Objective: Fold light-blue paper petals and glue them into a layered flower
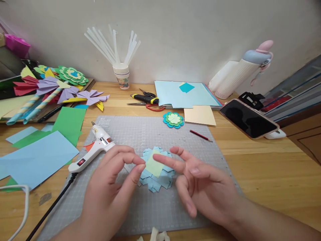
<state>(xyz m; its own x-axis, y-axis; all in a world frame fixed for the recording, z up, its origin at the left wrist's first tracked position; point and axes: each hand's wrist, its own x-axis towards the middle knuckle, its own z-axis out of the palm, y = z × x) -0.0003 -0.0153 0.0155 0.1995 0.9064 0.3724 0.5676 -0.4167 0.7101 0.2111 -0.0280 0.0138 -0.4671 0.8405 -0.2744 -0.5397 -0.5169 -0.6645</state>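
A light blue folded paper flower (157,177) lies on the grey cutting mat (140,134), with a pale green paper square (154,165) on its middle. My left hand (112,190) hovers just left of it, thumb and forefinger pinched together with nothing visible between them. My right hand (198,187) hovers to the right, fingers spread, the forefinger tip touching the green square's edge. A white glue gun (92,150) lies on the mat's left side, close to my left hand.
Blue and green paper sheets (42,154) lie left. Paper flowers (57,87) are piled at the back left. A cup of glue sticks (121,78), scissors (147,100), a small layered flower (173,119), a red pencil (200,135), a cream sheet (200,115) and a phone on a stand (248,118) stand around.
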